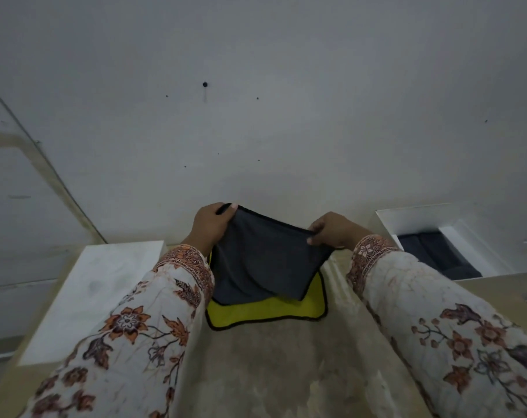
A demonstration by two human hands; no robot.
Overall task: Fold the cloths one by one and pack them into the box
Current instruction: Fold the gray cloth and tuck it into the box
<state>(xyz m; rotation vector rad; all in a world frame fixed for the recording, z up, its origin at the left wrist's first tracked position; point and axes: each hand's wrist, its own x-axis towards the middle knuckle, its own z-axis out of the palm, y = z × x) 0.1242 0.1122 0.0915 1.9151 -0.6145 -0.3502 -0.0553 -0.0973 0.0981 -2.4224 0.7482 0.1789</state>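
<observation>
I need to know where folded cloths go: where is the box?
In the head view, the box sits at the right, just beyond the right hand, with dark cloths inside.

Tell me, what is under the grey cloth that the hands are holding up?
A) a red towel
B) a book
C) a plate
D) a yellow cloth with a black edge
D: below the lifted grey cloth, a yellow cloth with a black border lies flat on the table.

Cream floral sleeves point(129, 321), rust-patterned cuffs point(368, 251).
</observation>
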